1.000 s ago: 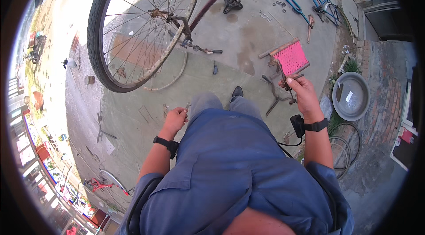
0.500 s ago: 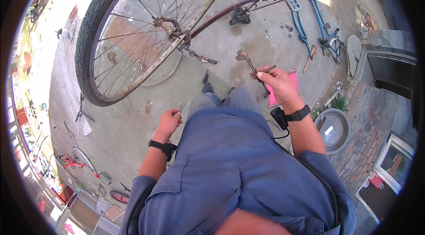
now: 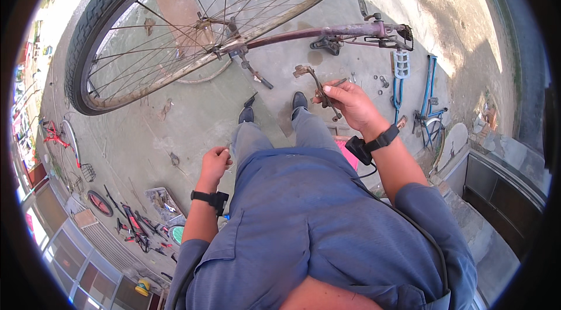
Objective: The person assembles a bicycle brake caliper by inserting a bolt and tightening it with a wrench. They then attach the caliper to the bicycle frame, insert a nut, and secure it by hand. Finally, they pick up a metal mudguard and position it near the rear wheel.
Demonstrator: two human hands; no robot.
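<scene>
My right hand (image 3: 352,105) is closed around a rusty, curved metal bicycle part (image 3: 319,89) with a blocky upper end; a short dark stub shows above the fingers. It is held in the air in front of my right leg. Low beside my left thigh, my left hand (image 3: 216,161) is curled closed, and whatever may be inside it is hidden. Ahead of me is a bicycle with a large spoked wheel (image 3: 105,91), a worn purple frame tube (image 3: 304,35) and a pale pedal (image 3: 402,64). Neither hand touches it.
Right of the bicycle lie a blue bicycle frame (image 3: 429,88) and several small metal parts (image 3: 383,81). A pink stool (image 3: 348,153) is partly hidden by my right arm. At left are a red bicycle (image 3: 55,134), a dark-red frame (image 3: 137,229) and a box (image 3: 163,205).
My view has swung to the right and I have moved, so the bicycle and yard appear shifted. My right hand still holds the rusty part; my left hand stays curled.
</scene>
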